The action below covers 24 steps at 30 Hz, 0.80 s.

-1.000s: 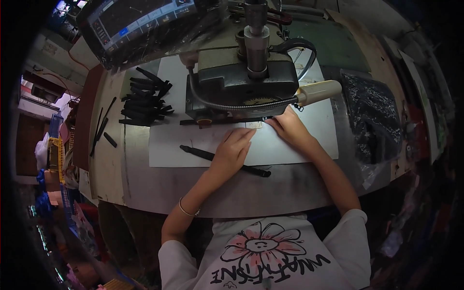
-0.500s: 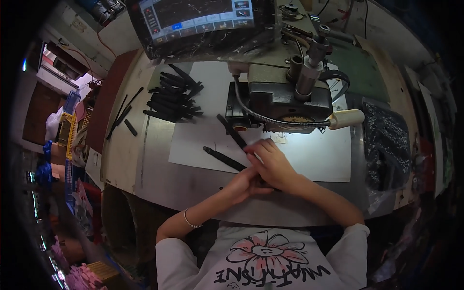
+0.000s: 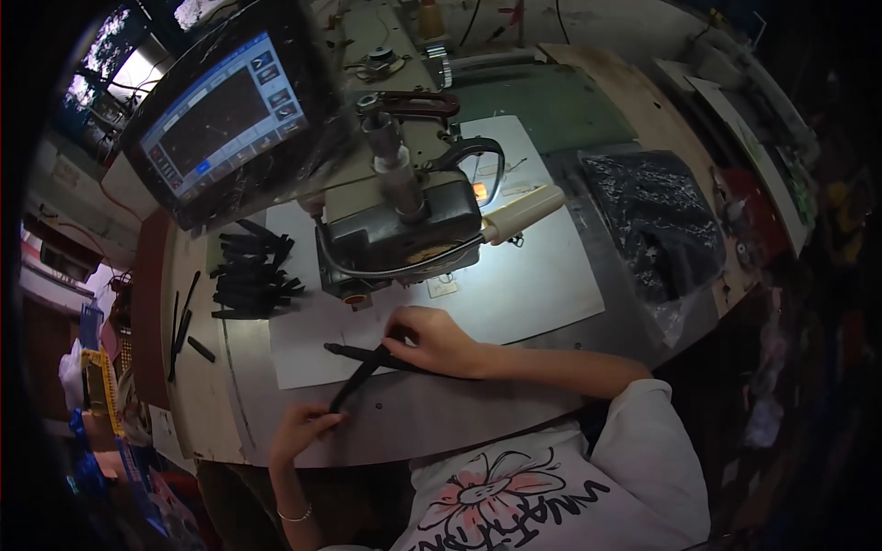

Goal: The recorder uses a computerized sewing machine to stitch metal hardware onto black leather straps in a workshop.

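A black fabric strip [image 3: 357,380] stretches slantwise between my two hands, over the near edge of a white sheet [image 3: 542,298]. My left hand [image 3: 303,430] pinches its lower end close to the table's front edge. At the upper end, the fingers of my right hand [image 3: 430,342] are closed on the strip. A second black strip [image 3: 345,350] lies on the sheet, crossing behind the held one; its right part runs under my right hand. Just beyond my hands stands the dark head of a sewing machine [image 3: 404,220], with a lamp lighting the sheet beneath it.
Back left, a pile of black strips [image 3: 255,280] lies on the table, with several loose strips [image 3: 200,349] beside it. A plastic-wrapped screen [image 3: 220,115] rises behind the pile. On the right rests a clear bag of black pieces [image 3: 657,225]. A cream handle [image 3: 525,213] juts rightward from the machine.
My hands have come apart: the left has moved down and to the left, and the strip is now drawn out between them. The head view has turned and shifted.
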Tool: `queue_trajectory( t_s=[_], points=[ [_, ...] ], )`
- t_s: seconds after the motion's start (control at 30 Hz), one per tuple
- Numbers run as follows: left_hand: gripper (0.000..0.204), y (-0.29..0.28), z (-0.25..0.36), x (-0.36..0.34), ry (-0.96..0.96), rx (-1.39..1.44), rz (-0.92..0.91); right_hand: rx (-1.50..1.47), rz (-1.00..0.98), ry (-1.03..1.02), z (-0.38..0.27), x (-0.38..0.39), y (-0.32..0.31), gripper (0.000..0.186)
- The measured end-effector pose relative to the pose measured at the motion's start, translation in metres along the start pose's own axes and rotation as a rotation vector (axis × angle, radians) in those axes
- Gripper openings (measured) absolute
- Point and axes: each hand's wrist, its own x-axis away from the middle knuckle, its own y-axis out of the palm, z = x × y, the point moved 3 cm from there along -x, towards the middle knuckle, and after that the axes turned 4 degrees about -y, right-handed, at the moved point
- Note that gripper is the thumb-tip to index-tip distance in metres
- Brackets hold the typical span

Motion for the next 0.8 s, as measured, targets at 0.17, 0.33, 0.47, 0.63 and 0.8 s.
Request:
queue_trajectory(
  t_s=[0.17,0.33,0.47,0.63,0.8],
  points=[
    [0.016,-0.022,0.033,-0.044,0.276,-0.112,0.275,-0.122,0.052,0.344,0.015,0.038,-0.059,0.013],
    [0.030,0.057,0.125,-0.072,0.918,-0.624,0.610,0.024,0.123,0.382,0.039,0.055,-0.075,0.014],
    [0.022,0.121,0.138,-0.120,0.767,-0.301,0.111,0.092,0.169,0.310,0.031,0.057,-0.081,0.014],
    [0.020,0.126,0.142,-0.116,0.832,-0.382,0.186,0.450,0.174,0.238,0.031,0.057,-0.130,0.011],
    [0.015,0.128,0.141,-0.113,0.935,-0.370,0.265,0.583,0.397,0.413,0.061,0.027,-0.187,0.023]
  ],
)
